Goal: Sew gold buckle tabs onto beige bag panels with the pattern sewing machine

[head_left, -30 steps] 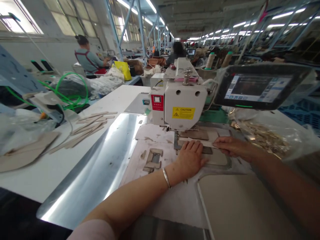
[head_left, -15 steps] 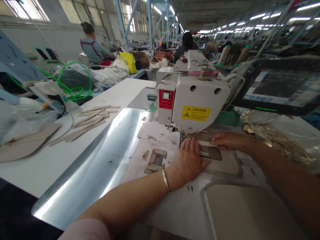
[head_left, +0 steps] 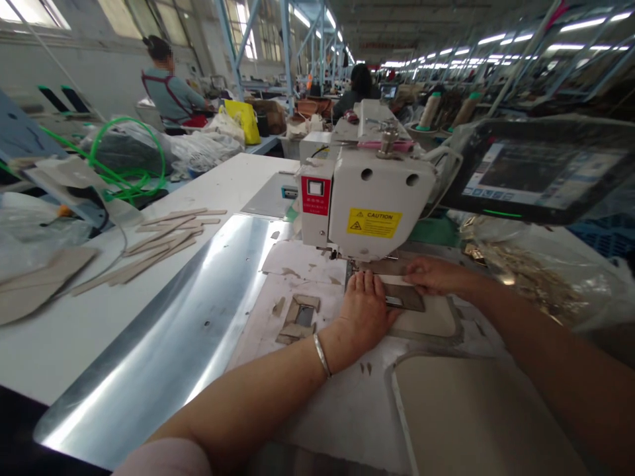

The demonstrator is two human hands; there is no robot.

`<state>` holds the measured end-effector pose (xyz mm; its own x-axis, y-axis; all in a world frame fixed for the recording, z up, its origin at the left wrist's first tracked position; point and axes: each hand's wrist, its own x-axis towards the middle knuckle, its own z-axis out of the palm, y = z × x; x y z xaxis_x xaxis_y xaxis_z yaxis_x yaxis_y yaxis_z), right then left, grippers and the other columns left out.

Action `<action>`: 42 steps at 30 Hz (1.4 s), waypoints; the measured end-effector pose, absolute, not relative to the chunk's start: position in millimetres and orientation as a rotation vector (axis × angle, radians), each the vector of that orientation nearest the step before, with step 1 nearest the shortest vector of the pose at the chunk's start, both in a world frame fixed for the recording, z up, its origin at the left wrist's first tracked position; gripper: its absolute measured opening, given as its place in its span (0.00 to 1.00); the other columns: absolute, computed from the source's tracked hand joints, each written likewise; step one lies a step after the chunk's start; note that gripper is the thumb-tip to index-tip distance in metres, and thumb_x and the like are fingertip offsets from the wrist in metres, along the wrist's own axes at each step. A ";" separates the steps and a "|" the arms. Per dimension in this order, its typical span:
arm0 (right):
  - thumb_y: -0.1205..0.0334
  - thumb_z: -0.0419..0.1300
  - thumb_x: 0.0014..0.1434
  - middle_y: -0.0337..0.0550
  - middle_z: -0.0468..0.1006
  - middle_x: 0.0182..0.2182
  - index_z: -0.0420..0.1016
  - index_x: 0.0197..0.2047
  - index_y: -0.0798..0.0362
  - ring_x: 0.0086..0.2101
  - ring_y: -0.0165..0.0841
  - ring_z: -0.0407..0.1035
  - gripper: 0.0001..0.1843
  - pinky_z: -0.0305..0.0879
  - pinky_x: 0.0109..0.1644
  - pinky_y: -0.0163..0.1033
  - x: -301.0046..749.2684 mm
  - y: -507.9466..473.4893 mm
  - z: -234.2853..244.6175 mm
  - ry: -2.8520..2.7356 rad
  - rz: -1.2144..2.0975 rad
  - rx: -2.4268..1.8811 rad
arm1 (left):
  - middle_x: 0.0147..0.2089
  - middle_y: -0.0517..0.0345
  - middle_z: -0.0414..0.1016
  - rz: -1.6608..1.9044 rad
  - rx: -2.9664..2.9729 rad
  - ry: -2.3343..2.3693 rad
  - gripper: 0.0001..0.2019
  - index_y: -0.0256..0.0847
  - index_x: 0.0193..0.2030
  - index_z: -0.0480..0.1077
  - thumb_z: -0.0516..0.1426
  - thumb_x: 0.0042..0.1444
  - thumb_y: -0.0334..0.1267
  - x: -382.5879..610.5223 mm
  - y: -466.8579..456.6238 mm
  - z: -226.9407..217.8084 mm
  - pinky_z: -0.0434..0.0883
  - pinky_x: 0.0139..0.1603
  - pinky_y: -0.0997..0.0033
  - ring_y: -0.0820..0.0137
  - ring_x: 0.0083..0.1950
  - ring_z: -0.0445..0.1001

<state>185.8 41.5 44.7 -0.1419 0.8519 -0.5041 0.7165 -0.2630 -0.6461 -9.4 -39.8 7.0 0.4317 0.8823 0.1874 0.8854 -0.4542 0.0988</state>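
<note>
My left hand (head_left: 364,311) lies flat with its fingers stretched forward and together, pressing on the left part of a beige panel (head_left: 431,324). To its right a brown rectangular patch (head_left: 411,297) with a slim metal-looking bar (head_left: 394,301) shows on the panel. My right hand (head_left: 429,274) has its fingers curled in a pinch at the right end of a narrow pale strip (head_left: 394,279) along the patch's far edge. Just beyond my fingers is the head of a sewing machine (head_left: 381,192); its needle area is partly hidden.
A second beige panel (head_left: 476,403) lies near me. Left are a shiny metal plate (head_left: 198,297), beige strips (head_left: 159,248) and a small square frame piece (head_left: 300,317). A screen (head_left: 536,172) and a bag of gold-coloured metal parts (head_left: 530,271) are right. Co-workers sit farther back.
The whole view has shifted slightly left. My right hand has moved slightly closer to my left, and its fingers are more curled. My left hand still presses flat on the panel.
</note>
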 end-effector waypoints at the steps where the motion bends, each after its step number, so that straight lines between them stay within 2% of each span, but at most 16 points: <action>1: 0.54 0.65 0.55 0.36 0.68 0.15 0.68 0.25 0.52 0.15 0.23 0.52 0.14 0.43 0.19 0.29 190.7 40.2 45.4 -1.794 1.370 -1.958 | 0.66 0.24 0.62 -0.339 -2.654 -1.619 0.36 0.20 0.65 0.61 0.54 0.65 0.55 -10.6 -38.7 8.3 0.60 0.68 0.50 0.47 0.68 0.63; 6: 0.45 0.72 0.46 0.38 0.66 0.15 0.68 0.21 0.55 0.17 0.23 0.53 0.24 0.46 0.19 0.29 210.2 34.4 50.5 -1.744 1.402 -2.044 | 0.65 0.24 0.64 -0.332 -2.647 -1.560 0.34 0.20 0.63 0.62 0.56 0.65 0.53 -12.8 -36.1 7.0 0.60 0.67 0.50 0.47 0.67 0.64; 13: 0.45 0.73 0.45 0.39 0.68 0.17 0.70 0.22 0.55 0.17 0.22 0.50 0.24 0.42 0.19 0.29 214.5 39.5 49.7 -1.678 1.475 -2.137 | 0.64 0.26 0.66 -0.385 -2.591 -1.558 0.32 0.21 0.62 0.63 0.55 0.65 0.53 -10.9 -36.9 3.5 0.61 0.64 0.51 0.47 0.65 0.66; 16: 0.48 0.73 0.46 0.40 0.70 0.18 0.68 0.21 0.55 0.17 0.21 0.50 0.23 0.41 0.19 0.29 207.3 40.9 50.5 -1.669 1.417 -2.218 | 0.64 0.25 0.66 -0.386 -2.593 -1.555 0.32 0.21 0.61 0.64 0.54 0.66 0.52 -10.1 -36.9 4.4 0.61 0.64 0.50 0.47 0.65 0.66; 19: 0.54 0.70 0.51 0.41 0.72 0.19 0.66 0.20 0.54 0.17 0.22 0.52 0.20 0.45 0.19 0.30 196.6 38.8 54.2 -1.783 1.237 -2.293 | 0.64 0.24 0.65 -0.364 -2.600 -1.559 0.32 0.19 0.62 0.63 0.55 0.66 0.51 -9.5 -37.0 4.7 0.60 0.65 0.50 0.45 0.66 0.65; 24: 0.66 0.69 0.52 0.37 0.65 0.15 0.66 0.18 0.54 0.19 0.24 0.56 0.17 0.49 0.22 0.31 194.2 36.0 61.4 -2.005 0.847 -2.206 | 0.65 0.24 0.65 -0.372 -2.601 -1.557 0.32 0.18 0.62 0.63 0.54 0.66 0.51 -9.5 -37.1 3.9 0.60 0.65 0.50 0.45 0.66 0.65; 26: 0.69 0.68 0.51 0.37 0.65 0.16 0.67 0.19 0.54 0.20 0.24 0.58 0.16 0.53 0.23 0.30 199.4 35.5 63.2 -1.869 0.940 -2.101 | 0.65 0.25 0.64 -0.368 -2.608 -1.549 0.31 0.18 0.62 0.63 0.53 0.67 0.50 -9.8 -37.2 4.4 0.60 0.65 0.50 0.45 0.66 0.65; 28: 0.71 0.68 0.52 0.38 0.68 0.19 0.68 0.21 0.55 0.22 0.24 0.61 0.14 0.58 0.24 0.28 204.0 33.6 64.1 -1.609 1.174 -1.984 | 0.64 0.25 0.65 -0.369 -2.614 -1.547 0.30 0.19 0.62 0.63 0.52 0.67 0.49 -10.1 -37.4 5.5 0.60 0.64 0.50 0.45 0.66 0.65; 32: 0.73 0.71 0.50 0.39 0.72 0.22 0.69 0.24 0.56 0.23 0.24 0.67 0.14 0.68 0.27 0.27 203.1 25.4 62.4 -1.177 1.471 -1.902 | 0.64 0.24 0.65 -0.368 -2.615 -1.551 0.30 0.19 0.61 0.63 0.53 0.66 0.49 -10.1 -38.0 6.6 0.60 0.64 0.50 0.45 0.65 0.65; 36: 0.77 0.69 0.51 0.39 0.73 0.22 0.68 0.25 0.55 0.24 0.26 0.70 0.15 0.75 0.30 0.30 195.0 19.8 57.3 -0.982 1.462 -1.885 | 0.64 0.24 0.65 -0.355 -2.619 -1.547 0.30 0.19 0.61 0.63 0.53 0.67 0.49 -9.9 -37.9 5.4 0.60 0.64 0.50 0.45 0.65 0.64; 42: 0.80 0.64 0.55 0.39 0.74 0.21 0.67 0.26 0.55 0.23 0.27 0.72 0.14 0.76 0.29 0.30 190.2 20.7 55.0 -0.942 1.396 -1.918 | 0.63 0.26 0.66 -0.341 -2.620 -1.541 0.30 0.19 0.61 0.64 0.52 0.67 0.49 -10.6 -37.9 7.7 0.60 0.64 0.51 0.45 0.64 0.65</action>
